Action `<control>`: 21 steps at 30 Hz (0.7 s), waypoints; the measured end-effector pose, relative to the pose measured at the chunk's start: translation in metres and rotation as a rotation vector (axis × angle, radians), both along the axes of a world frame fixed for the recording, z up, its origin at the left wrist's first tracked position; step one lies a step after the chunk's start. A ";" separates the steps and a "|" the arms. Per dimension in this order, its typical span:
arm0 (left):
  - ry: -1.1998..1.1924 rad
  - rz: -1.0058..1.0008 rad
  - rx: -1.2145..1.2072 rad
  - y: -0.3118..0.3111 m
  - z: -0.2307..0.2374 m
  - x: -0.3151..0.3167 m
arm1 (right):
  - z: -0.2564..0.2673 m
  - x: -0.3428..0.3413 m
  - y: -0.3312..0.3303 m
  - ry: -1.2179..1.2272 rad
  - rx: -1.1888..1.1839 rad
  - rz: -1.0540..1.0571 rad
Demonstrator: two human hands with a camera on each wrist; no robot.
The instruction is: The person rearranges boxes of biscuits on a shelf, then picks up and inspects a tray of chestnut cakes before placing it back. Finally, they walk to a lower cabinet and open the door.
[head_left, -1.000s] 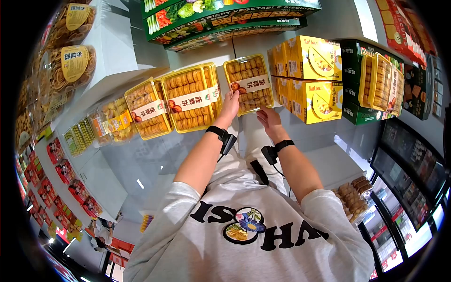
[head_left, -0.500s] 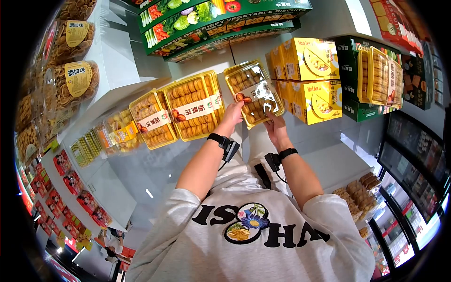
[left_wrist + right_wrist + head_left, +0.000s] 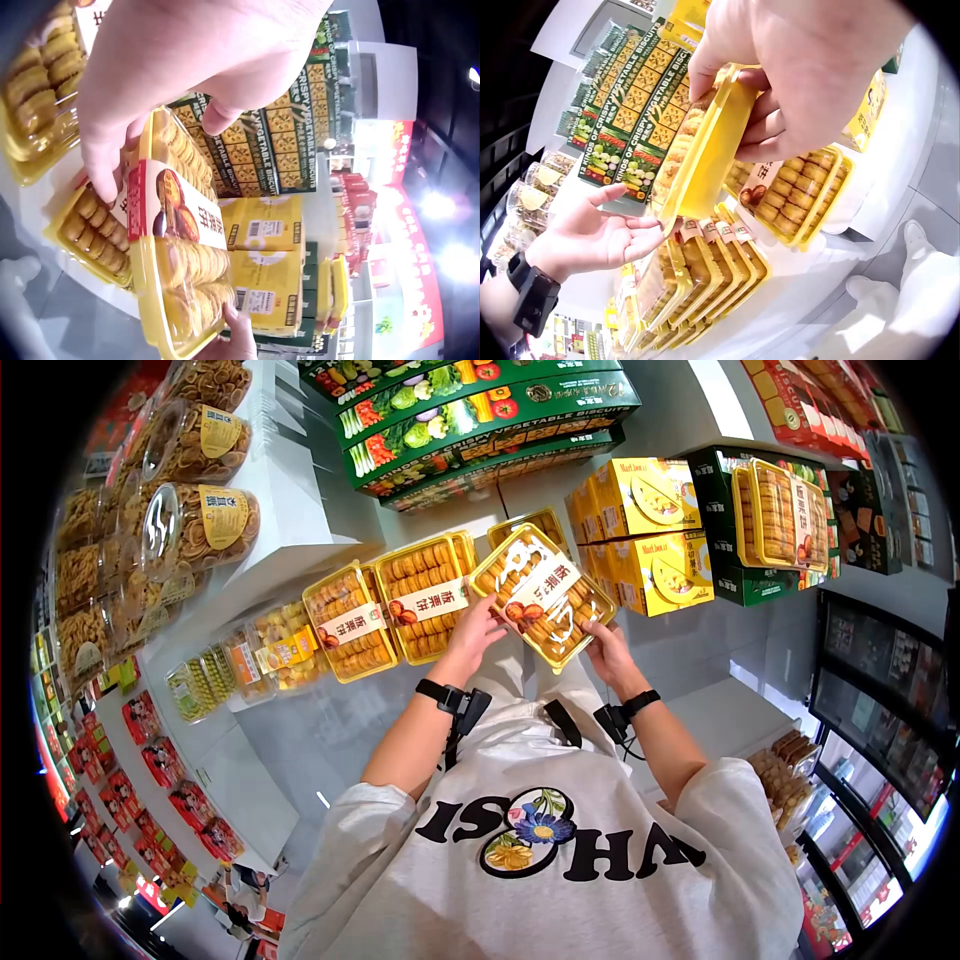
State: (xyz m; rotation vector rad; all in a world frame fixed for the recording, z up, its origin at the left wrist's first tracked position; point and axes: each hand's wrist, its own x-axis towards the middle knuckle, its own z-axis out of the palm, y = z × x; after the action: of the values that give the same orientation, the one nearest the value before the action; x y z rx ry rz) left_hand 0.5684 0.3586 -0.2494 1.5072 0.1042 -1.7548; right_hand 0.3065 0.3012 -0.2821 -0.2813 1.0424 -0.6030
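Observation:
A yellow-edged clear pack of round cookies [image 3: 524, 568], with a white label, is held tilted in front of the person. The right hand [image 3: 615, 658] pinches its lower right edge; in the right wrist view, thumb and fingers of that hand [image 3: 810, 82] grip the yellow tray [image 3: 718, 154]. The left hand [image 3: 472, 642] is at the pack's left side, and the right wrist view shows this hand [image 3: 592, 238] palm up, fingers extended, fingertips at the tray's edge. Behind the held pack lies a similar pack [image 3: 545, 521], partly hidden.
More cookie packs [image 3: 422, 573] stand to the left. Yellow boxes [image 3: 655, 497] are stacked to the right, beside green boxes with a cookie pack [image 3: 775, 515] on top. Green vegetable biscuit boxes [image 3: 480, 420] rise behind; clear tubs [image 3: 205, 525] line the upper left.
The pack has come up off the display towards the person and turned at an angle, uncovering another pack behind it. Both hands have moved with it, and the right hand now grips its edge.

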 end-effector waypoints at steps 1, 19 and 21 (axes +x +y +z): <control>-0.003 0.065 0.008 0.005 0.007 0.006 | 0.016 0.003 0.000 -0.028 0.009 0.026; -0.105 0.157 -0.613 0.061 0.191 0.052 | 0.222 0.029 -0.035 -0.121 -0.478 0.312; -0.099 0.191 -0.634 0.063 0.206 0.047 | 0.229 0.027 -0.039 -0.142 -0.529 0.304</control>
State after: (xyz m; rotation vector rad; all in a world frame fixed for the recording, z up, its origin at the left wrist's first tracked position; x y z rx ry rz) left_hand 0.6152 0.4218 -0.0436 1.0713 -0.3217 -1.3776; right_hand 0.3333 0.2621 -0.0527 -0.8334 0.6703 -0.6041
